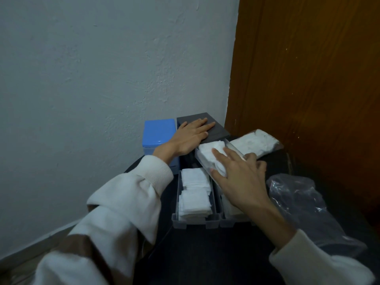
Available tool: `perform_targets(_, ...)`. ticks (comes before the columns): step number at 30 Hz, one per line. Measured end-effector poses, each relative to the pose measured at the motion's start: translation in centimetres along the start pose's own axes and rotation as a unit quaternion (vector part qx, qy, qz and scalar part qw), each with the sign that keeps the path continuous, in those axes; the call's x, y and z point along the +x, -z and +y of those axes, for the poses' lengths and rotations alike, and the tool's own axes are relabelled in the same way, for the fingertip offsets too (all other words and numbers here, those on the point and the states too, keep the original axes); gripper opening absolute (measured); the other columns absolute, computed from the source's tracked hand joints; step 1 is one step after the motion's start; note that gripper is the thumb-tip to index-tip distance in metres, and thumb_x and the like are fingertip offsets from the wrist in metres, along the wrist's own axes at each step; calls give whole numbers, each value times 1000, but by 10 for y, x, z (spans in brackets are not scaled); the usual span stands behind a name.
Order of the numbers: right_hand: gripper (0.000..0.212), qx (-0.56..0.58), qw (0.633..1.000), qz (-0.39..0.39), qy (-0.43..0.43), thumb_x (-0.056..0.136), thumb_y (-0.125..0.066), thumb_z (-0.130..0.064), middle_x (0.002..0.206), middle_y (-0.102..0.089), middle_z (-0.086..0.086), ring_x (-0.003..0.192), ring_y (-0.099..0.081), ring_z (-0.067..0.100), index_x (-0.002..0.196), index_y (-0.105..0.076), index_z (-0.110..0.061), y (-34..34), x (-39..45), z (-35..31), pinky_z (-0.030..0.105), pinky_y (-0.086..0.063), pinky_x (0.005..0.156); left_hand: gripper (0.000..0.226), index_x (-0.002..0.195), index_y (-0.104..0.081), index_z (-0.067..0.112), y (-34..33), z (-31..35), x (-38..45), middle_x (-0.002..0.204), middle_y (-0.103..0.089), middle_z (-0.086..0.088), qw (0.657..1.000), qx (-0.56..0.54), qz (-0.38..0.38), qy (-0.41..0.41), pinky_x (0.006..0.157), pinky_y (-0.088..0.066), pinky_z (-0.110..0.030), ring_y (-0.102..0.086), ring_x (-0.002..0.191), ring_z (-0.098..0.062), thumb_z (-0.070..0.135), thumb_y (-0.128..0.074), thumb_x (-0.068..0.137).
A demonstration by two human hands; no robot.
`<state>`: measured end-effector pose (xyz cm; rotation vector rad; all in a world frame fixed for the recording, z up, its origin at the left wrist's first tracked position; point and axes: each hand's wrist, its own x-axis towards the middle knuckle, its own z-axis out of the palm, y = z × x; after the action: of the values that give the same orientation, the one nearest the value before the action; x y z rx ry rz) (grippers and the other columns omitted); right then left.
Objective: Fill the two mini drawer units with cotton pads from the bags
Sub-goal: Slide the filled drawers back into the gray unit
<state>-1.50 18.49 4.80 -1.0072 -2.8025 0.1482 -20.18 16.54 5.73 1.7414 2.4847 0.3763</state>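
The task is judged to be well past its middle. The dark grey drawer unit (202, 127) is steadied from above by the left hand (190, 136), which is laid flat on its top with the fingers straight. A clear drawer (207, 161) packed with cotton pads (209, 151) is held tilted at the mouth of that unit by the right hand (236, 173); the fingers are spread over the pads and the thumb is pressed to the drawer's near side, so it is taken to be in the course of being slid in.

Nearer the camera, 2 more drawers are seen lying on the dark table (205, 254): the left loose drawer (194, 196) is filled with stacked pads, while the right loose drawer (232, 219) is mostly covered by the right arm. The blue drawer unit (158, 133) stands just beside the grey one, against the wall. A bag of pads (255, 144) is seen near the door, and a crumpled bag (298, 204), seemingly emptied, lies at the right.

The fronts of both units are hidden, so the number of drawers already seated cannot be told. How full the right loose drawer is cannot be made out.
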Motion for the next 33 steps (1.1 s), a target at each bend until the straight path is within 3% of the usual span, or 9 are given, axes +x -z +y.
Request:
perform_targets(10,51,-25,1000,1,-11,97,-31,-50,152,-27,-6,131,-24,35,145,-24,-37,6,19,-10,51,-22,104,47,149,-14,27,0,1,1,159,-8,-1,1000,1,-1,-1,117,1,-42,-6,145,-14,23,-21,103)
perform_targets(16,47,28,999,26,-9,94,-35,-55,144,-39,-3,128,-29,34,134,-44,-33,-1,37,-14,49,-23,101,47,149,-14,26,0,2,0,159,-9,-2,1000,22,2,-4,116,-2,-44,-8,145,-16,22,-22,103)
perform_targets(20,56,90,995,24,45,92,-34,-59,154,-25,-3,143,-10,23,142,-34,-34,-1,25,-5,57,3,111,48,149,-13,25,1,2,1,159,-9,-3,999,34,-1,-6,116,-3,-45,-8,145,-16,21,-22,103)
perform_targets(23,67,37,992,25,121,92,-36,-59,158,-10,-6,144,-3,11,148,-15,-30,6,8,15,50,12,111,47,149,-12,26,1,1,1,159,-8,-3,999,31,-2,-4,117,-2,-45,-8,145,-16,22,-22,103)
perform_targets(26,71,-9,984,-47,172,95,-38,-49,158,4,-7,144,3,7,149,4,-28,8,-3,36,39,10,114,48,149,-12,26,0,2,1,159,-9,-3,999,34,-2,-3,116,-2,-45,-8,145,-17,22,-22,103)
perform_targets(28,66,-34,980,-46,190,99,-33,-40,157,9,-7,143,5,6,147,11,-28,3,-1,43,34,9,114,47,149,-12,26,0,2,2,159,-9,-3,999,33,1,-2,117,-2,-45,-8,145,-17,22,-22,103)
perform_targets(33,57,-7,980,-8,201,101,-30,-35,158,-4,-5,144,-4,8,149,-1,-26,-12,23,38,32,2,115,47,149,-12,27,0,2,2,159,-9,-3,999,33,1,-2,116,-2,-45,-8,145,-17,23,-22,103)
